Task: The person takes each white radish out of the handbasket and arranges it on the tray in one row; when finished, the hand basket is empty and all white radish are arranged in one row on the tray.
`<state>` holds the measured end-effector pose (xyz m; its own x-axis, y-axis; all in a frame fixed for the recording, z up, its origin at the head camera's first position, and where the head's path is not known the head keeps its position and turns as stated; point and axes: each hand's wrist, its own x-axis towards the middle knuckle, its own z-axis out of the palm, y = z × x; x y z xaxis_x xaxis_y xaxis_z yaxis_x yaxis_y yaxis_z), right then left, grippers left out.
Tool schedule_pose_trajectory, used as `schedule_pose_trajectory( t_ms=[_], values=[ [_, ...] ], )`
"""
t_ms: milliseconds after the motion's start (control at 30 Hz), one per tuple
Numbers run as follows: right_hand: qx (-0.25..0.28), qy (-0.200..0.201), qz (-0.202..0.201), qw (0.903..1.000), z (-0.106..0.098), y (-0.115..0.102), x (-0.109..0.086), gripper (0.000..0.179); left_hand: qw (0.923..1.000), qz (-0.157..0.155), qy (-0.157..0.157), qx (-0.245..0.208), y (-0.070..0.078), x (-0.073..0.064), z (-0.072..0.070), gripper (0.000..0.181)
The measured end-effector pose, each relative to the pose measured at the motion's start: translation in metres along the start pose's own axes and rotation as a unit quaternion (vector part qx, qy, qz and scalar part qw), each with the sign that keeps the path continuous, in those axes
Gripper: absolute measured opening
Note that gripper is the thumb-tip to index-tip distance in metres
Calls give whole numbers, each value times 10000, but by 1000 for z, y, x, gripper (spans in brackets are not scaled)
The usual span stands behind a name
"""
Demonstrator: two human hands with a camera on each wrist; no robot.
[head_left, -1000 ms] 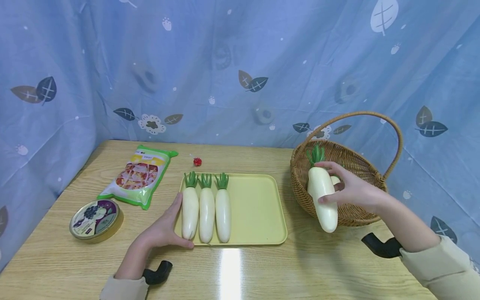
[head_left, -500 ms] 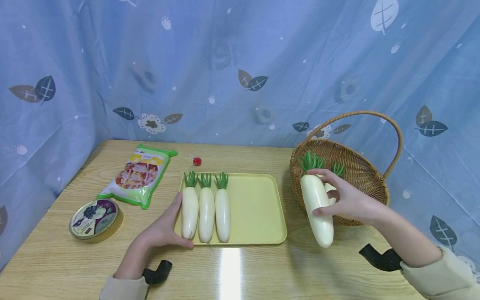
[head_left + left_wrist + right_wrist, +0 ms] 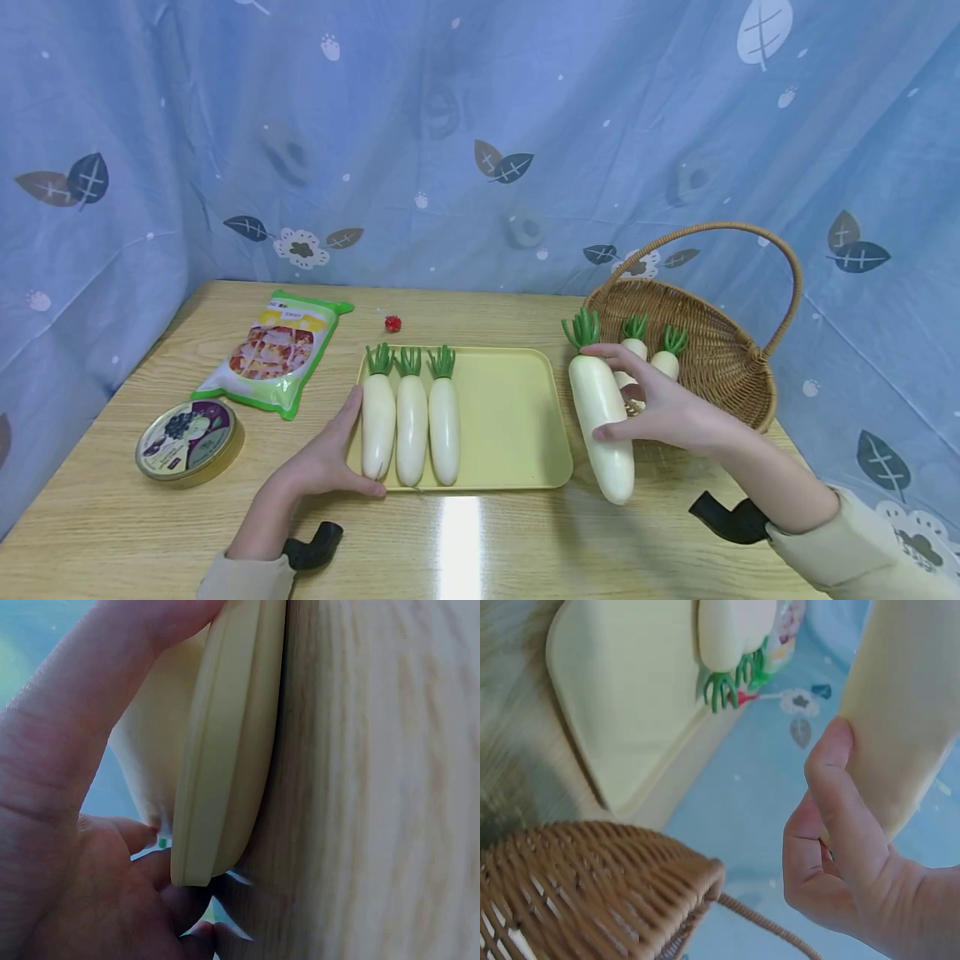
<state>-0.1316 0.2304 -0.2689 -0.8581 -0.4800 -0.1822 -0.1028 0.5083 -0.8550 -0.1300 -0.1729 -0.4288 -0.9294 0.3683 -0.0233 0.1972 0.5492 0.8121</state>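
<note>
My right hand (image 3: 656,404) grips a white radish (image 3: 600,425) with green leaves, beside the basket's left front. In the right wrist view, thumb and fingers pinch that radish (image 3: 904,712) from its side. My left hand (image 3: 330,454) holds the near left corner of a yellow tray (image 3: 517,417), thumb along the front rim and fingers along the left side. The left wrist view shows the tray's edge (image 3: 217,757) between thumb and fingers. Three white radishes (image 3: 445,429) lie side by side in the tray's left half, leaves toward the back.
A wicker basket (image 3: 720,367) with a tall handle stands at the right, two more radishes (image 3: 666,360) inside. On the left are a round tin (image 3: 187,442) and a green-edged food packet (image 3: 273,354). A small red object (image 3: 393,323) lies behind the tray.
My right hand has brought the radish out of the basket, leftward and nearer, uncovering two radishes inside. My left hand stays at the tray corner.
</note>
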Motion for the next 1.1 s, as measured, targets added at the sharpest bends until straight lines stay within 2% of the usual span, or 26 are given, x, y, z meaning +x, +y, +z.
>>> schedule_pose_trajectory(
  t_ms=[267,667,1100],
  values=[
    [102,-32,-222,9997,13,6,14,85,10000,-68,-6,-6,0,0,0,143],
    [129,95,-236,9996,29,11,34,86,10000,-37,13,-14,-1,0,0,143],
    [248,-37,-181,9995,43,19,61,87,10000,-78,0,5,1,0,0,143]
  ],
)
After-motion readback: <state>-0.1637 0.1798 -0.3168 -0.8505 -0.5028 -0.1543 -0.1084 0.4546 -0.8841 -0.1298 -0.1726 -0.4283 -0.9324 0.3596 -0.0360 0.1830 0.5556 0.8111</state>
